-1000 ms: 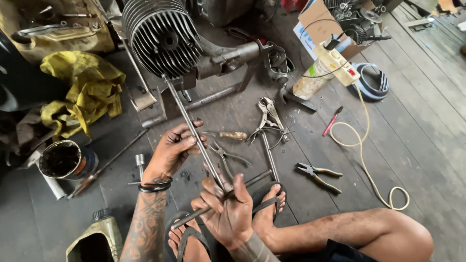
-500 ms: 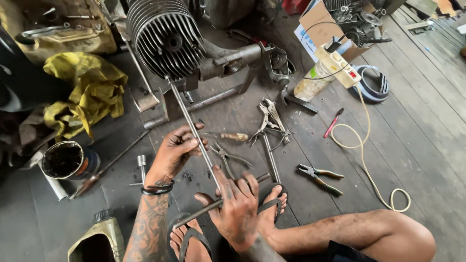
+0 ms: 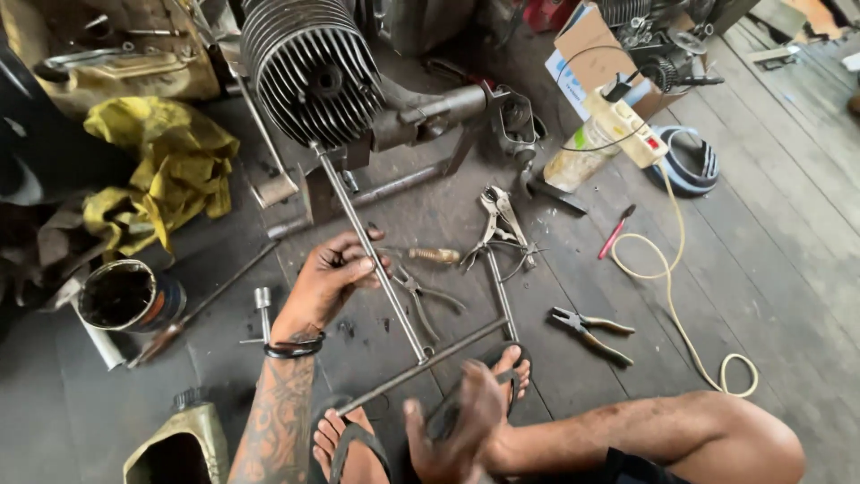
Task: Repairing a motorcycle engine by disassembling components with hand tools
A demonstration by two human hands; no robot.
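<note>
Rod (image 3: 367,242) toward engine (lengthwise away)

Right hand (image 3: 457,430) motion-blurred; its grip unclear.

A long grey metal T-handle wrench (image 3: 372,253) is slanting from the finned engine cylinder (image 3: 309,67) down to its crossbar just above the floorboards, its shaft lying in the left hand's (image 3: 330,280) fingers.
</note>
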